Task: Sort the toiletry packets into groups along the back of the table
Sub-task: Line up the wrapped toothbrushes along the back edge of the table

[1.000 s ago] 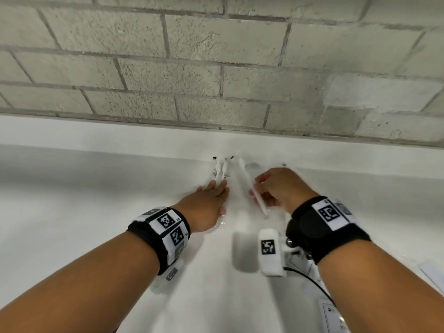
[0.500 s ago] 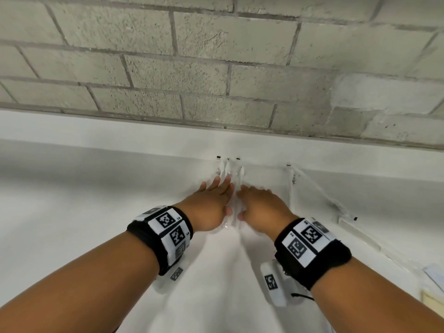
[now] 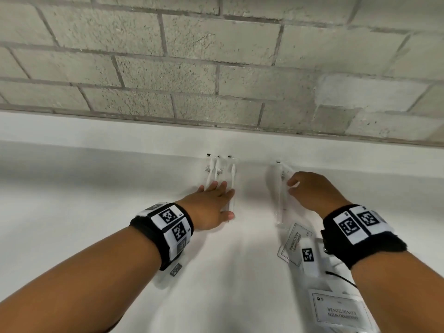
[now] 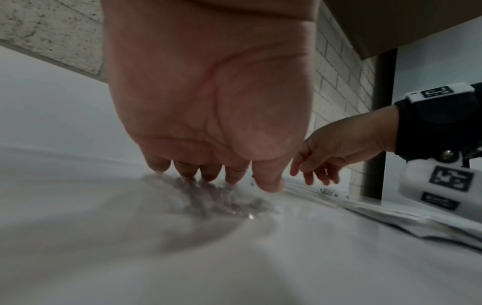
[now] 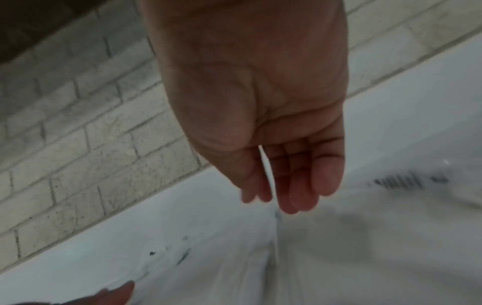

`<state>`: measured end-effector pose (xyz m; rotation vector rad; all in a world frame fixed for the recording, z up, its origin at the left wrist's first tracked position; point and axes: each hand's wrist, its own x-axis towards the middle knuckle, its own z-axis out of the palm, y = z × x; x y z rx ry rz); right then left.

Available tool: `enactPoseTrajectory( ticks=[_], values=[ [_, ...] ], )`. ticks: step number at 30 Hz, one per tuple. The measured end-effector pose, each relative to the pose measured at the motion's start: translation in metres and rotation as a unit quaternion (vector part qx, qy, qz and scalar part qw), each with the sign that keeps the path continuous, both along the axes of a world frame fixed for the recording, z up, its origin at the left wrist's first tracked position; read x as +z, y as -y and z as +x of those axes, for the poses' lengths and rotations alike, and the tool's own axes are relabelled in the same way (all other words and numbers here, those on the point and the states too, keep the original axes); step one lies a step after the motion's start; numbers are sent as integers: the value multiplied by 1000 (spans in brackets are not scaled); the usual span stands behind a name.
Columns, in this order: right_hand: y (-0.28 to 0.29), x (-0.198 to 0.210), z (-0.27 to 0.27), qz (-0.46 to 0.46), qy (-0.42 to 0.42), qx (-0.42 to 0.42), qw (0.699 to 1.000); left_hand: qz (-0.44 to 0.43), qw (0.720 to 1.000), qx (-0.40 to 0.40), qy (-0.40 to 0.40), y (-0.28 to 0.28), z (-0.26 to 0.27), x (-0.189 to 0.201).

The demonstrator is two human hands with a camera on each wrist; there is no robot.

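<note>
Three clear toothbrush packets [image 3: 219, 174] lie side by side against the back of the white table [image 3: 96, 200]. My left hand [image 3: 215, 192] lies flat on their near ends, fingers straight and pressing the crinkled wrap [image 4: 208, 196]. A fourth clear toothbrush packet [image 3: 278, 195] lies apart to the right, blurred. My right hand [image 3: 294, 186] hovers at its far end with fingers loosely bent. In the right wrist view the right hand [image 5: 281, 196] hangs relaxed above the blurred wrap, and nothing shows between the thumb and fingers.
Two flat white shampoo-with-conditioner sachets [image 3: 294, 243] [image 3: 338, 311] lie near my right wrist, with more packets [image 4: 417, 218] at the right. A grey block wall [image 3: 216, 68] rises behind the table's raised back ledge.
My right hand left the grouped packets and moved right to the separate toothbrush packet. The third packet now lies with the group. My left hand stayed flat on them.
</note>
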<state>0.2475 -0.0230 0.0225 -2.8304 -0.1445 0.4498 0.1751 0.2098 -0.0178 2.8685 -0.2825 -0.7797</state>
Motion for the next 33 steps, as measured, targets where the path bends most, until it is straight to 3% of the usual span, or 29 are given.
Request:
enactPoseTrajectory(
  ticks=[3, 11, 15, 18, 21, 24, 27, 31, 33],
  values=[
    [-12, -9, -5, 27, -40, -25, 998, -1, 1000, 3, 1, 1, -2, -2],
    [-70, -31, -8, 49, 9, 14, 999, -7, 1000, 2, 15, 4, -3, 1],
    [-72, -33, -4, 65, -23, 0, 998, -9, 1000, 3, 13, 3, -4, 1],
    [-64, -33, -4, 62, 18, 0, 998, -12, 1000, 3, 12, 5, -3, 0],
    [-67, -37, -13, 54, 59, 38, 996, -19, 1000, 1, 17, 4, -3, 0],
    [-80, -43, -22, 2, 68, 110, 992, -21, 1000, -1, 20, 4, -4, -1],
    [-87, -45, -25, -11, 63, 130, 990, -27, 999, 8, 17, 5, -3, 0],
    [-62, -40, -10, 52, 66, 62, 995, -26, 999, 7, 26, 6, -4, 4],
    [-35, -34, 5, 35, 94, 13, 995, -38, 998, -3, 46, 9, -4, 6]
  ],
)
